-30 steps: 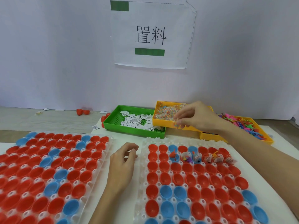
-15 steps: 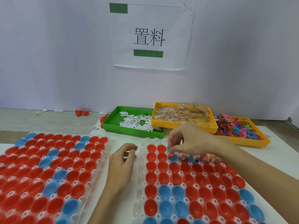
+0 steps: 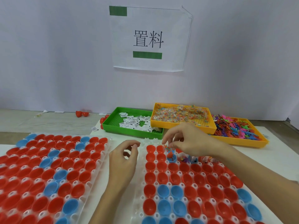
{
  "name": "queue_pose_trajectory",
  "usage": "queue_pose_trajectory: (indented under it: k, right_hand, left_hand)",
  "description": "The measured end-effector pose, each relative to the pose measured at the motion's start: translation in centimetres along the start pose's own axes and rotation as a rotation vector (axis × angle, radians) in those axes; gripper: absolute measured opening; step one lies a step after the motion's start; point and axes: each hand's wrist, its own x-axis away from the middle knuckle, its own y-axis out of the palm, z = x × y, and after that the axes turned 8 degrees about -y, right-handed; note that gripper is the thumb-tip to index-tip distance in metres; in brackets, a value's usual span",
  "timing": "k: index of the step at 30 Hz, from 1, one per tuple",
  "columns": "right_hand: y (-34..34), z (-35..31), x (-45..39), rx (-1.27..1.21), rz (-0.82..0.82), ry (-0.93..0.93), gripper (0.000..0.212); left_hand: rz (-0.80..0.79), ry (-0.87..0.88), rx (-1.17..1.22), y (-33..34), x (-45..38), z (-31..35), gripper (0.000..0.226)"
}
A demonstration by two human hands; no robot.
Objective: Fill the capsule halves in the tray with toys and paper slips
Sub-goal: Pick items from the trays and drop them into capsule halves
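The right hand (image 3: 187,141) pinches a small bagged toy (image 3: 167,147) over the blue capsule half (image 3: 171,158) near the right tray's (image 3: 140,183) far edge, hiding some of that row, while the left hand (image 3: 123,160) rests loosely curled and empty on the table (image 3: 275,143) between both trays.

2 capsule trays (image 3: 105,160), 3 supply bins (image 3: 113,122), 2 hands (image 3: 123,160), 1 sign (image 3: 150,39).

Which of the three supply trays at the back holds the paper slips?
The green plastic tray, leftmost of the three, holds the white printed slips. The two orange-yellow trays beside it hold small bagged beads and colourful toy figures instead.
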Motion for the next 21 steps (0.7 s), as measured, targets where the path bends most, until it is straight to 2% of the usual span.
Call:
queue_pose_trajectory:
  k: [2,6,8,15,21]
  right_hand:
    - [-0.1,-0.4,0.2,-0.074,0.044,-0.025,0.025]
    - [0.0,-0.8,0.3,-0.178,0.155,-0.070,0.018]
    - [0.1,-0.7,0.5,-0.211,0.228,-0.067,0.014]
    - [1.3,-0.4,0.5,-0.222,0.368,-0.033,0.006]
    - [1.8,-0.7,0.2,-0.224,0.341,-0.016,0.006]
  left_hand:
    - [-0.058,-0.005,0.083,0.7,0.0,1.2,0.030]
    - [-0.357,-0.122,0.267,2.5,-0.5,3.1,0.015]
    - [-0.417,-0.146,0.349,3.2,-0.5,3.4,0.012]
    - [-0.372,-0.183,0.463,4.1,-0.5,2.8,0.016]
    - [-0.300,-0.144,0.383,3.7,-0.5,2.5,0.008]
